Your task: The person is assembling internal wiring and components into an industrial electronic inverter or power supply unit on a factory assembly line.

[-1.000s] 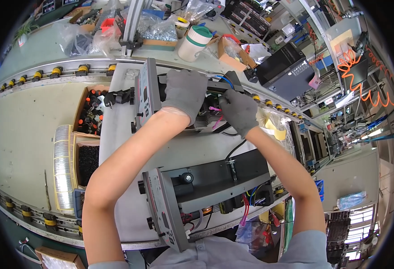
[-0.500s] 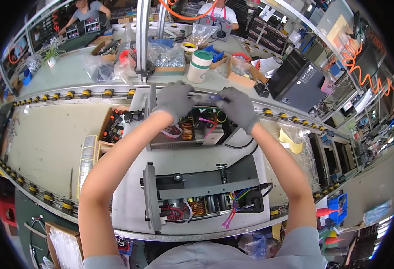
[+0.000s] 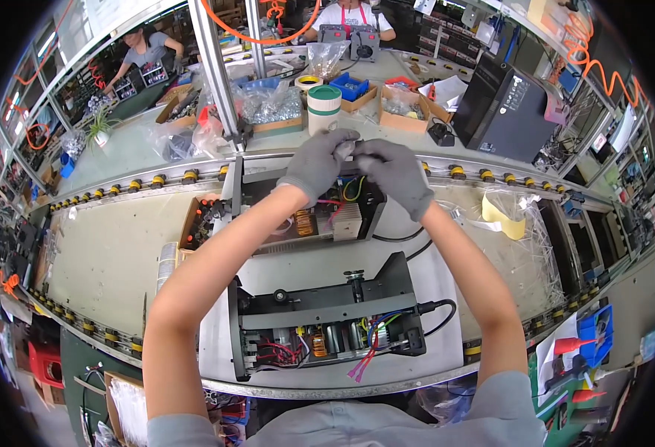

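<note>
In the last second both gloved hands were brought together: earlier the left hand (image 3: 318, 165) was laid over the control-panel end and the right hand (image 3: 396, 173) was held by the wiring; now both are raised above the far rim of the open-sided electrical unit (image 3: 323, 225), fingertips nearly meeting. Fingers on both hands are curled inward; whether anything small is pinched between them cannot be told. The unit lies directly below and slightly nearer than the hands, and its copper coil (image 3: 303, 222) and finned heatsink (image 3: 347, 223) are more openly exposed than a second ago. From this, attention is judged to have been moved from the unit's interior to the fingertips, with handling of the unit itself paused. The second electrical unit (image 3: 327, 316), well below both hands, is left untouched, its pink-tipped leads (image 3: 361, 363) hanging loose toward the wearer. The green-lidded jar (image 3: 323, 112) is seen just beyond the left hand. The head view has also been tilted up.
</note>
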Demonstrator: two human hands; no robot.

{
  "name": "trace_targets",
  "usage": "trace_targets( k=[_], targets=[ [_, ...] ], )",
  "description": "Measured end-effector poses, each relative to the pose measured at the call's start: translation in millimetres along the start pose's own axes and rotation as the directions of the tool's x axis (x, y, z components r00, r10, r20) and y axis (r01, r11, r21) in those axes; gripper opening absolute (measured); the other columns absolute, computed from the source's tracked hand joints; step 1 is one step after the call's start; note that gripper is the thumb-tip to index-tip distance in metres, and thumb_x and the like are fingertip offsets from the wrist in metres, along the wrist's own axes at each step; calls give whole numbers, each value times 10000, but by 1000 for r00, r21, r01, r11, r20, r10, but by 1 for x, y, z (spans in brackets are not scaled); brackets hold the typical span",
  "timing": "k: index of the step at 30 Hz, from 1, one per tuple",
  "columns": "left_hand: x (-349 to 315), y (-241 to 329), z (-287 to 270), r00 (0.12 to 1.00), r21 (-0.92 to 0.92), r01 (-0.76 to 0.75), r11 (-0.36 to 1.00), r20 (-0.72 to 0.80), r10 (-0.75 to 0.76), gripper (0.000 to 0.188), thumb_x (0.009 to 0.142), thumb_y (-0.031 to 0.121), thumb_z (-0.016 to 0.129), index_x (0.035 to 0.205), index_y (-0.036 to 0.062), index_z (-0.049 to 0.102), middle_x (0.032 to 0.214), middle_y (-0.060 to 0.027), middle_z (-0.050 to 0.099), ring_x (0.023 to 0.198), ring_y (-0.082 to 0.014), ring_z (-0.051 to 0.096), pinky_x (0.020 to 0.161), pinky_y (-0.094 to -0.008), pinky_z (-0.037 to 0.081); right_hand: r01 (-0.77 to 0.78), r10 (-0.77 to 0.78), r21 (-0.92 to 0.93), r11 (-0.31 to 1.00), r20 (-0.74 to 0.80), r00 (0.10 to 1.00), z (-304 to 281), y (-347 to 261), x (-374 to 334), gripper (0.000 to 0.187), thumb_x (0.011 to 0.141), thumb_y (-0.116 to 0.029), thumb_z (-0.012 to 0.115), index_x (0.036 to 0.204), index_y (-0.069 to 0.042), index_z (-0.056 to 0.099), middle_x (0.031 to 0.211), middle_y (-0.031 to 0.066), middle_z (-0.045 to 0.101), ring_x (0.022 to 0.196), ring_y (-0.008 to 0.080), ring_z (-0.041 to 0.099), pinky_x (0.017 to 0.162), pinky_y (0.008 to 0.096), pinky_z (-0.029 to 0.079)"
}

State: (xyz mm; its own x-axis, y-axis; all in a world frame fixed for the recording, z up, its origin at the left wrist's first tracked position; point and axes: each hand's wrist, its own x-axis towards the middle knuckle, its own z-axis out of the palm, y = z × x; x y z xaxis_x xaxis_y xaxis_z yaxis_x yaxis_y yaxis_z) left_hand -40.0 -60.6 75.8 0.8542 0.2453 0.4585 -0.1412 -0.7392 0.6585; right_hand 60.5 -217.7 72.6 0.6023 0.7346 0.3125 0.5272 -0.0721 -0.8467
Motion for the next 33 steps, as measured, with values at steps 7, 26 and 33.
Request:
trace_targets(
  k=[7, 26, 33],
  targets=[
    [2, 21, -2, 961, -379, 227, 897, 236, -144, 498, 908, 150, 703, 1350, 91, 481, 802, -55, 650, 629, -71, 580, 524, -221, 480, 446, -444, -13, 895, -119, 888, -9, 3, 4, 345, 945, -74, 576, 1286, -21, 573, 1077, 63, 648, 922, 133, 633, 846, 260, 515],
    [-35, 4, 13, 977, 480, -116, 870, 215, 11, 100, 816, 226, 658, 882, 180, 718, 918, -44, 634, 904, -257, 646, 763, -406, 519, 141, -146, -70, 988, -69, 987, -8, 35, 3, 255, 956, -211, 599, 1090, 4, 629, 877, 63, 655, 817, 104, 583, 755, 266, 487],
    [-43, -7, 38, 974, 592, -95, 800, 223, -49, 138, 867, 236, 615, 910, 129, 692, 968, -94, 630, 877, -310, 658, 754, -438, 530, 94, -161, -372, 924, -154, 975, 9, 45, 7, 244, 919, -199, 637, 1070, -9, 628, 958, 114, 668, 816, 198, 648, 772, 312, 510]
  ],
)
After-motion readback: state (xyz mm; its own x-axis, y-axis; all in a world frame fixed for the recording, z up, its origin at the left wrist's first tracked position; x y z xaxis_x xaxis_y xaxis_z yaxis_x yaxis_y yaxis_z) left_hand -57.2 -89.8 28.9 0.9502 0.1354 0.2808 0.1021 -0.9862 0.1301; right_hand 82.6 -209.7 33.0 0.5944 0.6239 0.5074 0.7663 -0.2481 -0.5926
